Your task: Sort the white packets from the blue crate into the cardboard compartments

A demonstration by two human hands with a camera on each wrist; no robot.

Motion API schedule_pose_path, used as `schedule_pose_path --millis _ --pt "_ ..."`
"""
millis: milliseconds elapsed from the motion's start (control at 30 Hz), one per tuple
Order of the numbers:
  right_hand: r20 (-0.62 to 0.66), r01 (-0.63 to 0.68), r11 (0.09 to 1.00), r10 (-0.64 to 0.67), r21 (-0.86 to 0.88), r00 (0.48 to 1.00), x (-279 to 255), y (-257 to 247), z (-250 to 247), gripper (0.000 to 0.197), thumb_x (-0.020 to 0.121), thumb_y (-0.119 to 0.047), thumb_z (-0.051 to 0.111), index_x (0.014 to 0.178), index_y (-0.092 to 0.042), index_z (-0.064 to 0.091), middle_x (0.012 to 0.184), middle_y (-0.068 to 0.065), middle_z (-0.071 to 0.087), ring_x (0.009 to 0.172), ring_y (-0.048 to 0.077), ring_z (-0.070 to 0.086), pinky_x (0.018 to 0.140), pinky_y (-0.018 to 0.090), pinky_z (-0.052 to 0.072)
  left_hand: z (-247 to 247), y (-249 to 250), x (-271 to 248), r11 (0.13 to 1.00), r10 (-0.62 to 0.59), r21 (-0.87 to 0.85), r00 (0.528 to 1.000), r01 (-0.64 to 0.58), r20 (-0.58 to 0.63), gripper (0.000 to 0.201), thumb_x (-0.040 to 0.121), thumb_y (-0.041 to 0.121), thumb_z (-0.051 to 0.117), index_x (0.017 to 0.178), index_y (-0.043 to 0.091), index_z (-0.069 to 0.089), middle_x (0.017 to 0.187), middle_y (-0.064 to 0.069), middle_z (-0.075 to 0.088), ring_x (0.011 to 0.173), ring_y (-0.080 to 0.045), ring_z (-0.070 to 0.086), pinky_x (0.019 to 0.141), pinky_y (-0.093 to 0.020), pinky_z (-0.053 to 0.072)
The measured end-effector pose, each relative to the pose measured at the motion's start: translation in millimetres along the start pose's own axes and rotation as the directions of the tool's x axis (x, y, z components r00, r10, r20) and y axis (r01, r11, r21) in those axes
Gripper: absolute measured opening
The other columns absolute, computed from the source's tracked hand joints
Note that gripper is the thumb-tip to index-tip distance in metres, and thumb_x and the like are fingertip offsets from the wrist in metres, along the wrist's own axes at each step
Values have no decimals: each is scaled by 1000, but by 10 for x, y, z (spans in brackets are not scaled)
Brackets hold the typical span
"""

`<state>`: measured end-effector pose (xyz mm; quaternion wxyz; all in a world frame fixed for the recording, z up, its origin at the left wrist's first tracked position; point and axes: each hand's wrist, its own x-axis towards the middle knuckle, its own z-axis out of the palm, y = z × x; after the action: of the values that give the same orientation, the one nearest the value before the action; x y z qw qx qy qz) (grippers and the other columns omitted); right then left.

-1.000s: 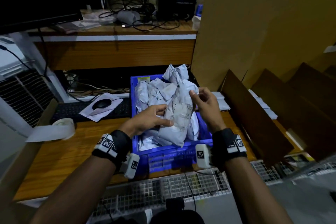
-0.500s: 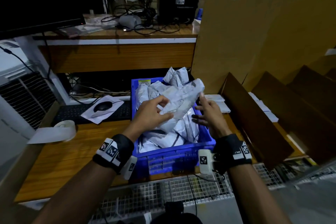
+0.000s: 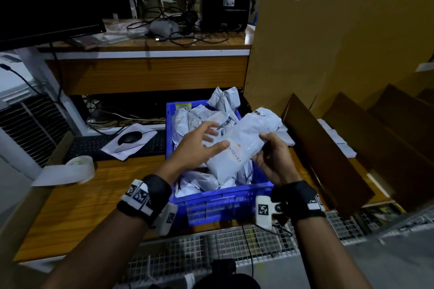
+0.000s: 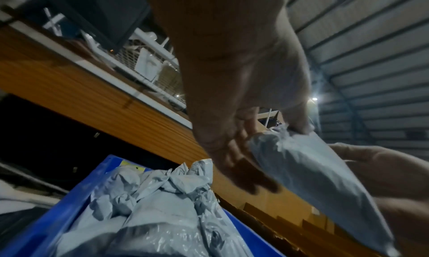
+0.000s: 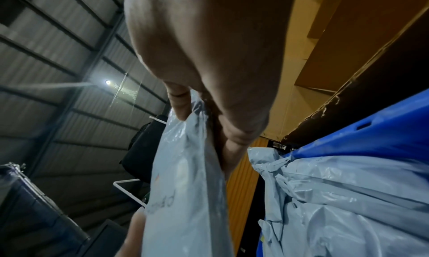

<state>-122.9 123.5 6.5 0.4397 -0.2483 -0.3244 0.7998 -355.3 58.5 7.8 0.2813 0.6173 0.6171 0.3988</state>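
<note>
Both hands hold one white packet point(image 3: 237, 148) slanted above the blue crate point(image 3: 218, 206), its face with orange print turned up. My left hand point(image 3: 211, 141) pinches its left side, thumb on top and fingers behind. My right hand point(image 3: 265, 148) grips the right edge. In the left wrist view the packet point(image 4: 313, 184) sits between thumb and fingers over the crate point(image 4: 69, 215). The right wrist view shows thumb and fingers clamping the packet point(image 5: 183, 178). More crumpled white packets point(image 3: 195, 122) fill the crate. Slanted cardboard compartments point(image 3: 328, 159) stand to the right.
A tall cardboard sheet point(image 3: 328, 42) rises behind the compartments, and flat white packets point(image 3: 335, 138) lie in the nearest one. Left of the crate are a keyboard point(image 3: 94, 148), a mouse point(image 3: 129, 137) and a tape roll point(image 3: 77, 166). Wire mesh point(image 3: 211, 248) runs along the desk front.
The packet has been lifted off the pile and turned to lie slanted with its printed face up. My right hand has gone from touching its edge to gripping it.
</note>
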Motion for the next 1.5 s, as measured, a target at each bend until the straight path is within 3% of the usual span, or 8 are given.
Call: schedule_pose_path --millis 133,533,667,800,933,1100,1267,1500 --pt "27 33 999 -32 -30 999 7 18 -2 43 109 -15 41 148 -3 54 146 20 62 134 32 62 106 45 55 11 25 -55 966 -34 -236 958 104 285 39 103 40 67 135 17 66 131 2 74 124 -17 69 109 -45 53" --pt "-185 93 928 -169 -362 968 -23 -141 -60 58 104 -7 60 155 -20 36 147 17 59 119 27 70 94 39 60 -194 -2 25 924 -66 -358 978 135 197 79 73 45 95 140 47 54 131 -12 67 121 -26 69 99 -44 59" --pt "-38 154 426 -410 -892 911 -96 -401 -91 91 95 -35 78 163 -35 18 167 1 33 139 16 45 112 39 42 -438 74 112 902 -61 -424 995 87 75 67 88 16 86 144 26 50 77 3 70 72 -4 68 67 -16 51" --pt "247 263 88 -166 -961 955 -135 -430 138 80 86 -65 74 153 -28 49 149 -13 56 135 3 51 108 24 40 -504 198 221 893 -41 -440 992 91 121 67 80 27 93 138 20 58 90 -3 81 82 -17 76 74 -29 56" --pt "261 200 299 180 -933 948 -105 -198 274 55 92 -57 77 139 -32 62 131 -11 72 119 8 69 105 43 55 -421 361 315 926 -61 -364 991 102 121 63 76 46 94 129 29 65 106 -12 80 96 -22 78 78 -31 58" --pt "216 56 653 168 -756 962 -156 -63 217 41 101 -28 72 140 -18 64 133 2 73 124 22 70 111 55 51 -325 405 344 931 -89 -350 994 107 68 37 93 36 81 123 18 70 88 3 77 79 -3 73 62 -17 50" --pt "224 35 713 173 -700 959 -175 -83 178 37 104 -22 67 141 -15 64 134 6 72 126 27 68 113 55 49 -250 383 415 952 -78 -294 996 87 42 30 89 32 87 109 12 77 105 -9 80 97 -24 78 80 -40 60" --pt "239 57 716 156 -696 959 -109 -110 119 40 104 -19 67 144 -17 61 137 6 71 129 26 67 110 51 52 -246 433 525 948 -61 -308 996 77 60 27 91 26 85 107 6 78 106 -13 80 92 -23 76 73 -31 57"
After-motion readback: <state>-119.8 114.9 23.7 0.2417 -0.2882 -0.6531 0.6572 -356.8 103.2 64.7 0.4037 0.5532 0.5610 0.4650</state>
